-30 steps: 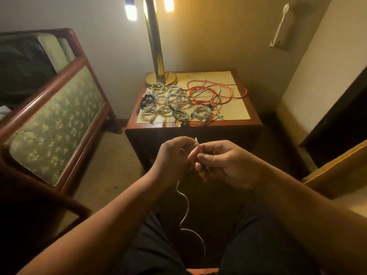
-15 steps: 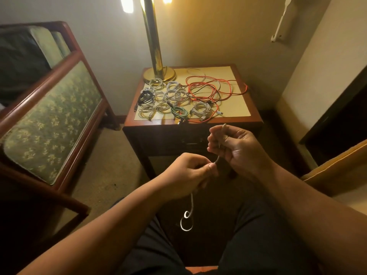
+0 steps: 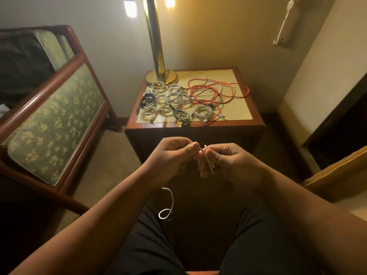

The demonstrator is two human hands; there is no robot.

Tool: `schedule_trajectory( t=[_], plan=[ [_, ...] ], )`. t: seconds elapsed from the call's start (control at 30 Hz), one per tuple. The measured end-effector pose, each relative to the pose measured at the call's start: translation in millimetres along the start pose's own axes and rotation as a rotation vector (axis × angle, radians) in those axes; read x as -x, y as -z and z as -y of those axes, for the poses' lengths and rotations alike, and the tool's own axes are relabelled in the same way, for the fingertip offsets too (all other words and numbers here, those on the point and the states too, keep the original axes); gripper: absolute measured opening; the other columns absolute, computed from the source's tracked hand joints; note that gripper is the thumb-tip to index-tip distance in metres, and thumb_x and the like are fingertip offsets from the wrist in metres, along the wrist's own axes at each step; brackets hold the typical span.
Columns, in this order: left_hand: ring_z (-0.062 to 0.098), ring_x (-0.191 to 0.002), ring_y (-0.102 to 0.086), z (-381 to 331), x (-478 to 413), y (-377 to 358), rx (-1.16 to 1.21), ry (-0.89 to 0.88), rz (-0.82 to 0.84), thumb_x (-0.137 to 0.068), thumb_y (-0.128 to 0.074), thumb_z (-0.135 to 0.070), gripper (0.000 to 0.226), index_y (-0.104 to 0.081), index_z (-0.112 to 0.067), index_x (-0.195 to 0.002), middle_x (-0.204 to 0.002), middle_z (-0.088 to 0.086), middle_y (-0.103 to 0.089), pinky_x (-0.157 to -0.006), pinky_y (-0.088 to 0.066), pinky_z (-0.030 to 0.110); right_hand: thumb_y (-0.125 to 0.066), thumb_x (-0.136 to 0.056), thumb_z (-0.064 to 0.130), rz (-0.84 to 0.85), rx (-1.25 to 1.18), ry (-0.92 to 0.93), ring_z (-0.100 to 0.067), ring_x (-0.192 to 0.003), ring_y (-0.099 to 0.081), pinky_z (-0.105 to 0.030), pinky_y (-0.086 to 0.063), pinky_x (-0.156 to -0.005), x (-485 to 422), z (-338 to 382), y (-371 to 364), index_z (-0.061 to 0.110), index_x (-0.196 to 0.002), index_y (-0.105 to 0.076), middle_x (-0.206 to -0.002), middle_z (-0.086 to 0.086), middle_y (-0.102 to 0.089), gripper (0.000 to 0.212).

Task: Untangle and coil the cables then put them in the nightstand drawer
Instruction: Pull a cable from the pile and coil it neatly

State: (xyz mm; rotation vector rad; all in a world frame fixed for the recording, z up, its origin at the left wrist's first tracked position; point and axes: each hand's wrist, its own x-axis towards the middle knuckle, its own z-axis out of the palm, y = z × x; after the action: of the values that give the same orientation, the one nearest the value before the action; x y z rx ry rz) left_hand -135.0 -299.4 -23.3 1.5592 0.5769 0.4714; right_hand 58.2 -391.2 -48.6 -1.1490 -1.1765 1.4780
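White cable (image 3: 209, 164) is held in mid-air between both hands, just in front of the bedside desk (image 3: 238, 108) and above the person's dark-trousered lap. Its free end hangs down below the left wrist and curls into a small loop (image 3: 165, 214).

On the desk, small coiled cables (image 3: 170, 100) fill the left and middle of the top, among them a black coil (image 3: 148, 100) and a green coil (image 3: 181, 115). The green coil lies at the front edge. A loose red cable (image 3: 208, 92) sprawls across the middle and reaches the right edge. The right side of the top is bare. A strip of carpet (image 3: 111, 159) separates the desk from an upholstered bed frame (image 3: 53, 124) on the left. A yellow-edged piece of furniture (image 3: 337, 171) stands close on the right.

The left hand (image 3: 172, 155) is raised with its knuckles up and its fingers (image 3: 190, 147) pinch the cable at the top. The right hand (image 3: 232, 163) faces it, nearly touching, and its curled fingers (image 3: 204, 169) grasp the strand that runs down across them. Both forearms reach in from the bottom corners.

A brass lamp (image 3: 156, 46) stands on the desk's back left corner. It casts warm light on the pale walls.
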Motion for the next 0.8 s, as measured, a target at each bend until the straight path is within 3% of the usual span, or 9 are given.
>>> schedule_trajectory(
  t=[0.17, 0.3, 0.37, 0.47, 0.53, 0.63, 0.73, 0.8],
  plan=[
    [0.022, -0.064, -0.06, 7, 0, -1, -0.068, -0.14, -0.118, -0.095, -0.064, -0.034, 0.023, -0.073, -0.015, -0.084, -0.075, 0.016, -0.066, -0.058, -0.046, 0.033, -0.054, -0.098, 0.016, 0.196, -0.222, -0.049, -0.023, -0.084, -0.069, -0.033, -0.059, -0.079, 0, 0, -6, -0.002, -0.112, -0.066, -0.093, -0.015, -0.067, 0.026],
    [0.014, -0.073, -0.066, 15, 0, -6, -0.067, -0.274, -0.19, -0.092, -0.068, -0.021, 0.014, -0.073, -0.008, -0.093, -0.081, 0.005, -0.07, -0.064, -0.05, 0.022, -0.053, -0.099, 0.014, 0.23, -0.302, -0.088, -0.022, -0.077, -0.068, -0.033, -0.059, -0.075, 3, 3, -9, 0.001, -0.104, -0.067, -0.086, -0.013, -0.066, 0.019],
    [0.018, -0.078, -0.068, 22, 0, -5, 0.019, -0.302, -0.205, -0.092, -0.069, -0.017, 0.014, -0.073, -0.005, -0.097, -0.086, 0.008, -0.072, -0.068, -0.054, 0.025, -0.05, -0.101, 0.011, 0.213, -0.412, -0.082, -0.019, -0.072, -0.065, -0.032, -0.058, -0.071, 4, 3, -14, 0.002, -0.102, -0.065, -0.082, -0.01, -0.064, 0.018],
    [0.038, -0.083, -0.06, 36, 3, -11, 0.192, -0.215, -0.19, -0.092, -0.072, -0.03, 0.017, -0.078, -0.018, -0.101, -0.092, 0.022, -0.069, -0.071, -0.05, 0.044, -0.046, -0.101, 0.007, 0.212, -0.617, -0.036, -0.016, -0.07, -0.061, -0.03, -0.056, -0.068, 3, 7, -20, 0.002, -0.102, -0.063, -0.079, -0.008, -0.06, 0.018],
    [0.034, -0.072, -0.055, 44, 5, -23, 0.22, -0.099, -0.187, -0.095, -0.068, -0.03, 0.012, -0.08, -0.029, -0.096, -0.084, 0.014, -0.068, -0.064, -0.048, 0.04, -0.049, -0.099, 0.008, 0.211, -0.717, 0.007, -0.016, -0.072, -0.059, -0.029, -0.055, -0.069, 3, 12, -23, 0.002, -0.102, -0.063, -0.081, -0.007, -0.059, 0.015],
    [0.016, -0.053, -0.051, 50, 8, -38, 0.154, 0.019, -0.141, -0.097, -0.056, -0.034, 0.022, -0.076, -0.032, -0.086, -0.065, 0.003, -0.061, -0.047, -0.042, 0.025, -0.048, -0.099, 0.007, 0.032, -0.837, 0.012, -0.015, -0.071, -0.06, -0.026, -0.057, -0.069, 3, 14, -29, 0.003, -0.101, -0.063, -0.08, -0.006, -0.059, 0.016],
    [0.015, -0.047, -0.049, 48, 9, -43, 0.087, 0.081, -0.065, -0.098, -0.051, -0.041, 0.027, -0.072, -0.027, -0.087, -0.063, 0.009, -0.062, -0.044, -0.038, 0.026, -0.042, -0.1, 0.007, -0.23, -0.896, 0.03, -0.014, -0.066, -0.061, -0.025, -0.058, -0.063, 0, 16, -31, 0.003, -0.101, -0.063, -0.077, -0.006, -0.061, 0.021],
    [0.017, -0.045, -0.05, 48, 10, -47, 0.017, 0.136, -0.02, -0.105, -0.045, -0.033, 0.031, -0.07, -0.02, -0.093, -0.061, 0.01, -0.064, -0.043, -0.038, 0.025, -0.042, -0.1, 0.007, -0.382, -0.899, 0.051, -0.015, -0.065, -0.064, -0.027, -0.059, -0.062, -3, 18, -28, 0.003, -0.102, -0.064, -0.076, -0.007, -0.063, 0.022]
  ],
)
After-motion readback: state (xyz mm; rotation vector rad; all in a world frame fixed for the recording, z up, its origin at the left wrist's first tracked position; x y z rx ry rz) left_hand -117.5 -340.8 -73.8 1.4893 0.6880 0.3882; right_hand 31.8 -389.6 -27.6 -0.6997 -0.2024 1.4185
